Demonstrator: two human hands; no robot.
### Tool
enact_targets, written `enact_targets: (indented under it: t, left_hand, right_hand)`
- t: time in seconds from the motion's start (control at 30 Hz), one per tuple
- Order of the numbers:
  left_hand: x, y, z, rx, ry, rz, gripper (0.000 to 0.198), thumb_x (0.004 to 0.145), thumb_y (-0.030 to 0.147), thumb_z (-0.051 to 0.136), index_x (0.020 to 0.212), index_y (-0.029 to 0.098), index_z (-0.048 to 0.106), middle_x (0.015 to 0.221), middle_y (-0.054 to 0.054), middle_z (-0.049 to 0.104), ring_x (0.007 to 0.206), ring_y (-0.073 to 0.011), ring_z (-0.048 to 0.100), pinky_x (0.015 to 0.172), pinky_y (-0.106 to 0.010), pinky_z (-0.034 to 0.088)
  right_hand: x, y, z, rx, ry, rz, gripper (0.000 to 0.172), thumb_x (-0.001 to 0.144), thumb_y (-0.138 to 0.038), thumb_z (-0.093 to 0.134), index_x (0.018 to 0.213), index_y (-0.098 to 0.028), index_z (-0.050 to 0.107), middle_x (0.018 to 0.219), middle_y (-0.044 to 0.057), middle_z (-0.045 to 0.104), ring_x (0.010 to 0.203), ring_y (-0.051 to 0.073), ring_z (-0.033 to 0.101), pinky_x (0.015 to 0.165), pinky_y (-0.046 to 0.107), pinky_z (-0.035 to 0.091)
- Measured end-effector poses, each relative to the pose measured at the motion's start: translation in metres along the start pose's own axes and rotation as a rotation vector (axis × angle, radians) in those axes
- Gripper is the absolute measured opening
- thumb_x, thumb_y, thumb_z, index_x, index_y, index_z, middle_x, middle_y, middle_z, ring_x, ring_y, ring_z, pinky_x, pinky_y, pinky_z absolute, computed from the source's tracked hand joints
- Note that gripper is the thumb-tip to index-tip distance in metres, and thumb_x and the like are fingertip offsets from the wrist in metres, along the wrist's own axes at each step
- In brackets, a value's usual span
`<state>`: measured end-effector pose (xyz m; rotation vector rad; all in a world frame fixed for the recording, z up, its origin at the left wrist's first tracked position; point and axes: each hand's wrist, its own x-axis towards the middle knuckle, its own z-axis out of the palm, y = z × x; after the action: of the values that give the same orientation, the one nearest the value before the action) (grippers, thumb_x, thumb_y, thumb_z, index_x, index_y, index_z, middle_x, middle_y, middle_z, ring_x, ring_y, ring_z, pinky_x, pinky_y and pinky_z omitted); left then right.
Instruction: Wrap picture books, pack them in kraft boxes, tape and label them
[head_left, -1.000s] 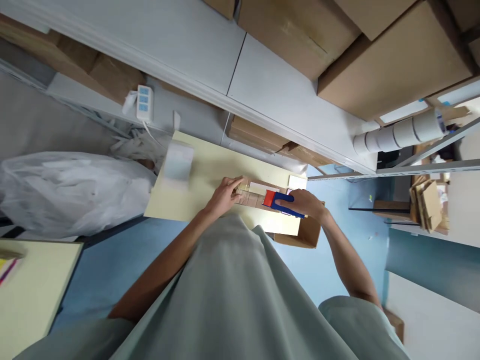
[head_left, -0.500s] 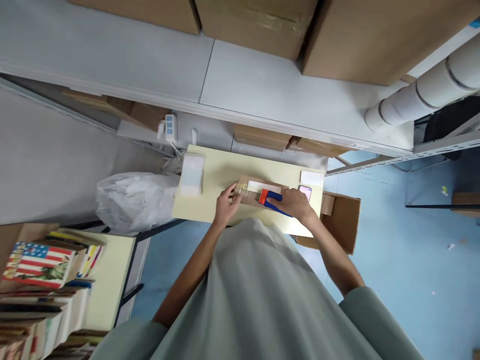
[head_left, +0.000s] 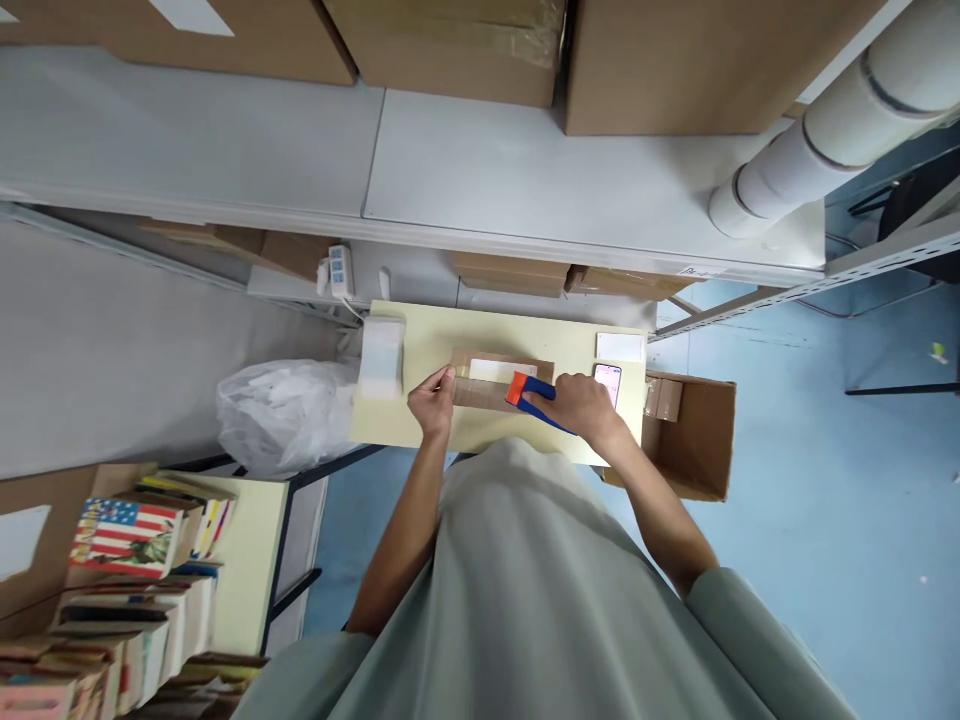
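On the pale yellow table lies a small flat cardboard box (head_left: 487, 362) with a white label (head_left: 501, 370) on top. A shiny strip of brown-looking packing tape (head_left: 480, 394) runs along its near side. My left hand (head_left: 432, 402) is closed at the box's left end, thumb and fingers pinched at the edge; the exact grip is partly hidden. My right hand (head_left: 586, 406) is wrapped round a blue tape dispenser with an orange head (head_left: 517, 388), which rests at the right part of the strip. The dispenser's rear is hidden under the hand.
A phone (head_left: 607, 380) and white cards (head_left: 619, 347) lie right on the table (head_left: 427, 430); a white stack (head_left: 381, 358) is left. An open carton (head_left: 701, 440) stands right, a plastic bag (head_left: 289, 415) and books (head_left: 127, 535) left. A shelf (head_left: 480, 180) overhangs the back.
My left hand has shifted left from the box top to its left end, its fingers now more closed. The dispenser stays near the box's right part. The camera view has shifted slightly.
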<state>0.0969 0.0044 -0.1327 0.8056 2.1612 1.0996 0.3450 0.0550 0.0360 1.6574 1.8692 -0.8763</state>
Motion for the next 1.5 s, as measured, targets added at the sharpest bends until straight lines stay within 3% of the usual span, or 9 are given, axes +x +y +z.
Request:
enact_targets:
  t: [0.23, 0.33, 0.5, 0.67, 0.93, 1.1, 1.33, 1.5]
  left_hand:
    - [0.031, -0.009, -0.034, 0.085, 0.029, 0.034, 0.028, 0.091, 0.033, 0.075, 0.105, 0.013, 0.087, 0.106, -0.008, 0.087, 0.109, -0.0289, 0.082, 0.103, -0.038, 0.065]
    - [0.033, -0.010, -0.036, 0.078, 0.012, 0.033, 0.026, 0.091, 0.033, 0.076, 0.103, 0.014, 0.087, 0.103, -0.007, 0.087, 0.108, -0.0298, 0.082, 0.104, -0.040, 0.065]
    - [0.035, -0.010, -0.038, 0.110, -0.040, 0.039, 0.027, 0.091, 0.037, 0.074, 0.103, 0.016, 0.087, 0.102, -0.007, 0.087, 0.108, -0.0288, 0.081, 0.105, -0.041, 0.064]
    - [0.036, -0.011, -0.042, 0.090, -0.097, 0.049, 0.029, 0.091, 0.038, 0.073, 0.104, 0.016, 0.086, 0.109, -0.007, 0.087, 0.109, -0.0278, 0.082, 0.106, -0.039, 0.063]
    - [0.035, -0.015, -0.045, 0.090, -0.112, 0.133, 0.036, 0.092, 0.045, 0.070, 0.106, 0.016, 0.086, 0.110, -0.011, 0.086, 0.108, -0.0290, 0.082, 0.105, -0.039, 0.062]
    - [0.034, -0.012, -0.045, 0.094, -0.125, 0.147, 0.035, 0.092, 0.045, 0.067, 0.105, 0.016, 0.084, 0.110, -0.011, 0.086, 0.107, -0.0276, 0.082, 0.101, -0.037, 0.063]
    - [0.028, -0.011, -0.043, 0.135, -0.109, 0.178, 0.034, 0.096, 0.046, 0.063, 0.105, 0.019, 0.082, 0.102, -0.011, 0.085, 0.103, -0.0273, 0.080, 0.094, -0.036, 0.063]
    - [0.028, -0.015, -0.043, 0.161, -0.114, 0.198, 0.034, 0.097, 0.047, 0.062, 0.108, 0.022, 0.082, 0.104, -0.010, 0.085, 0.101, -0.0270, 0.081, 0.096, -0.037, 0.063]
  right_hand:
    - [-0.015, 0.069, -0.017, 0.135, -0.112, 0.047, 0.070, 0.101, -0.081, 0.056, 0.095, -0.015, 0.078, 0.090, 0.017, 0.080, 0.082, 0.028, 0.076, 0.069, 0.032, 0.049]
    - [0.000, 0.081, -0.009, 0.117, -0.113, 0.046, 0.066, 0.101, -0.080, 0.059, 0.097, -0.016, 0.078, 0.094, 0.016, 0.080, 0.086, 0.028, 0.076, 0.070, 0.031, 0.048]
    - [0.031, 0.067, 0.015, 0.031, -0.084, 0.061, 0.067, 0.104, -0.075, 0.057, 0.118, -0.013, 0.077, 0.117, 0.021, 0.079, 0.109, 0.033, 0.076, 0.084, 0.033, 0.052]
    - [0.041, 0.036, 0.027, -0.041, -0.071, 0.093, 0.067, 0.106, -0.072, 0.055, 0.130, -0.012, 0.075, 0.125, 0.025, 0.078, 0.117, 0.034, 0.076, 0.091, 0.034, 0.054]
    - [0.027, 0.008, 0.036, -0.143, 0.027, 0.075, 0.059, 0.111, -0.064, 0.051, 0.119, -0.013, 0.080, 0.116, 0.025, 0.081, 0.110, 0.033, 0.080, 0.085, 0.033, 0.055]
    - [0.021, 0.005, 0.042, -0.157, 0.069, 0.098, 0.059, 0.112, -0.062, 0.050, 0.119, -0.011, 0.079, 0.115, 0.026, 0.081, 0.110, 0.033, 0.080, 0.085, 0.032, 0.054]
    - [0.013, 0.018, 0.037, -0.157, 0.012, 0.073, 0.060, 0.111, -0.066, 0.052, 0.121, -0.012, 0.078, 0.119, 0.022, 0.081, 0.114, 0.032, 0.079, 0.087, 0.033, 0.053]
    - [0.008, 0.009, 0.045, -0.196, 0.063, 0.120, 0.062, 0.112, -0.065, 0.050, 0.118, -0.011, 0.078, 0.115, 0.023, 0.082, 0.107, 0.030, 0.080, 0.085, 0.032, 0.054]
